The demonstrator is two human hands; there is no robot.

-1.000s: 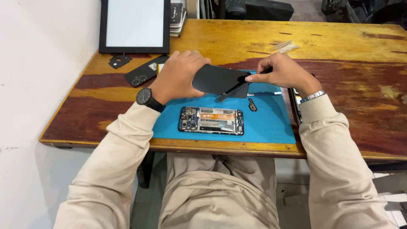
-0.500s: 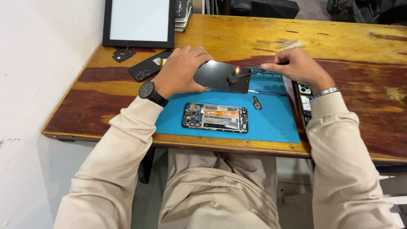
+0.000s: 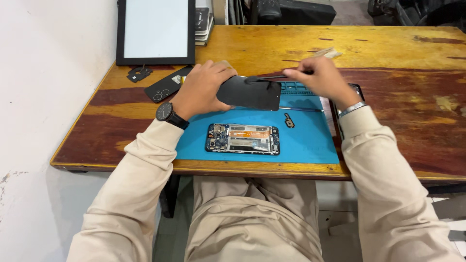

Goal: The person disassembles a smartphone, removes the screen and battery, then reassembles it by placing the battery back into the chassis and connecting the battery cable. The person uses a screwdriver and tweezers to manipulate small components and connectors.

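My left hand (image 3: 201, 88) holds a dark phone screen panel (image 3: 250, 93) by its left end, above the blue work mat (image 3: 310, 140). My right hand (image 3: 323, 80) pinches a thin black strip or tool (image 3: 266, 77) that lies across the panel's top edge. Below both hands, an opened phone body (image 3: 242, 139) with its circuit boards showing rests flat on the mat. A small dark part (image 3: 289, 120) and a thin metal tool (image 3: 301, 109) lie on the mat to the right of the panel.
A black phone back cover (image 3: 165, 87) and a small black bracket (image 3: 139, 73) lie on the wooden table at left. A white-screened tablet (image 3: 155, 30) leans at the back. Another dark device (image 3: 357, 90) lies partly hidden behind my right wrist. White wall at left.
My right hand has risen and moved from the panel's right end to its top edge, now pinching the thin black strip. The panel has stayed in my left hand.
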